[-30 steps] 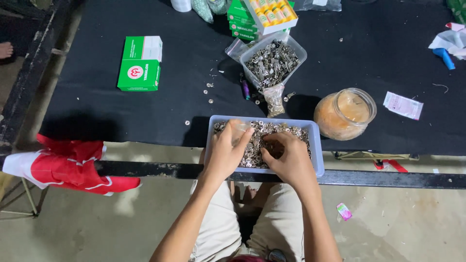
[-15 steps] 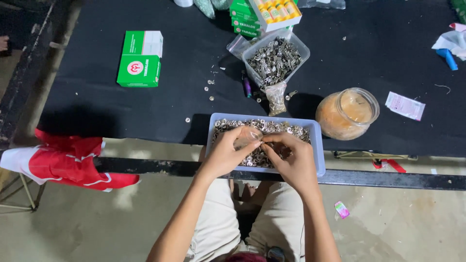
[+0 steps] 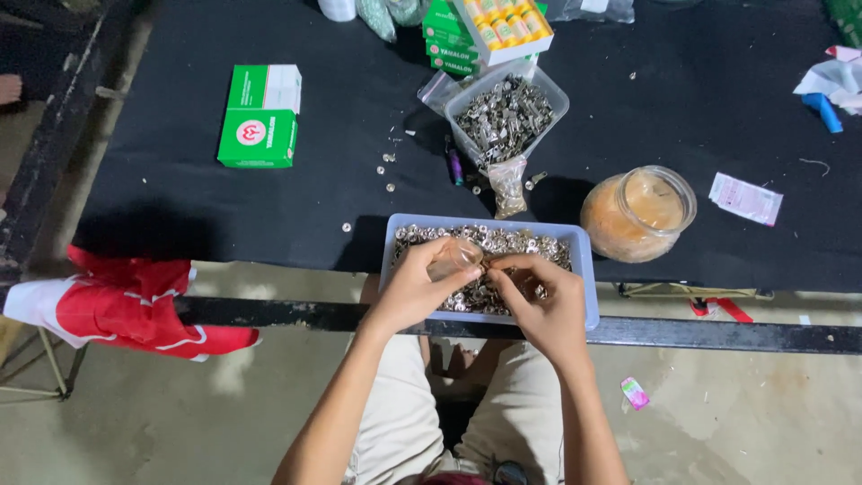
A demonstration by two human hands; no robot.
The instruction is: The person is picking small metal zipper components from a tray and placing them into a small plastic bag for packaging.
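Metal rings fill blue tray [image 3: 585, 269]; left hand [image 3: 420, 286], right hand [image 3: 543, 305] pinch above.

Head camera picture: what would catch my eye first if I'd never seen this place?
Probably the two hands meeting over the pale blue tray of small silvery metal rings at the table's near edge, the left hand and right hand pinching something tiny between them. Next, the green and white box on the black tabletop to the left, and the red cloth hanging below it.

Dim overhead light, dark tabletop [image 3: 269, 207] swallowing detail; soft shadows toward viewer; slight blur; mild edge distortion.
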